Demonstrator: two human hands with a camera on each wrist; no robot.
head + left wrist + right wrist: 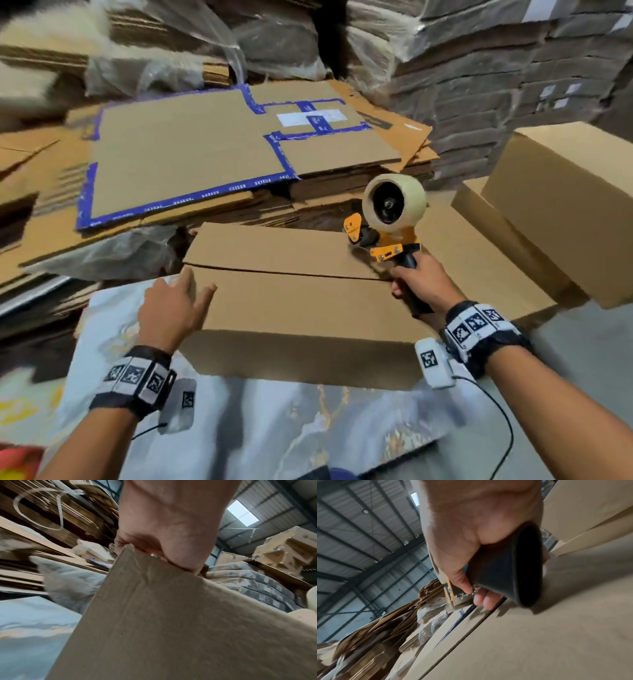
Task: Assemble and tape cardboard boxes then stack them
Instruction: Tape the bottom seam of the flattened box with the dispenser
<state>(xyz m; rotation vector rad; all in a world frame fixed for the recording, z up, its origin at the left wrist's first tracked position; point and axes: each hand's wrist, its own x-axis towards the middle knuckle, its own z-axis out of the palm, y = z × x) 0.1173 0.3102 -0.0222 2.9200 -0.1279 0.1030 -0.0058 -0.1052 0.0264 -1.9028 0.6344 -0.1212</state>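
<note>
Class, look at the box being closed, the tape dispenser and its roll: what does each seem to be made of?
Box: corrugated cardboard, matte brown; layered edge shows at the flap seam.
Tape dispenser: orange frame, probably painted metal; its black grip looks like smooth plastic or rubber.
Tape roll: pale, slightly glossy, likely plastic film.

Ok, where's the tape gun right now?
In the head view, the tape gun is on the right, held by the right hand at the right end of the box seam.
</note>
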